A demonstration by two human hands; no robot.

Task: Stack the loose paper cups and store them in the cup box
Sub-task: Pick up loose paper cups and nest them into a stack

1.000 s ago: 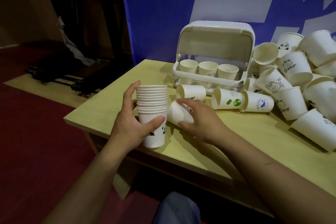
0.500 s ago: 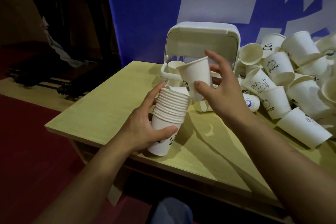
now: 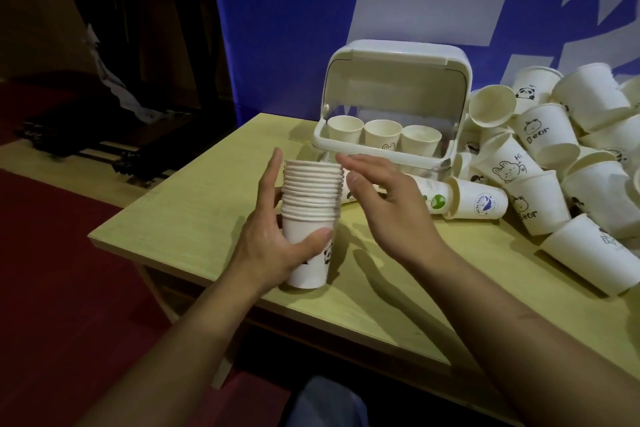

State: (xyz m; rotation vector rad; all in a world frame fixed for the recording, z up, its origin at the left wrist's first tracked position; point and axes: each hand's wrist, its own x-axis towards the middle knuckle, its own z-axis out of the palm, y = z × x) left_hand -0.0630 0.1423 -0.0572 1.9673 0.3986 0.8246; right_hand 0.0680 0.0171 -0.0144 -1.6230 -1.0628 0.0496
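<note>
White paper cups are piling higher: the one our right hand (image 3: 388,204) was carrying half a second ago is now nested in the stack (image 3: 310,218), just before the cup box (image 3: 391,104). Our left hand (image 3: 273,239) is gripping the stack; our right is hanging open beside it, ready for another.

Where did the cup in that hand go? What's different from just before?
The right hand lifted a loose cup, dropped it onto the stack and let go; it is now empty and open beside it. The left hand kept gripping the stack. The cup box stayed open with three cups showing.
</note>
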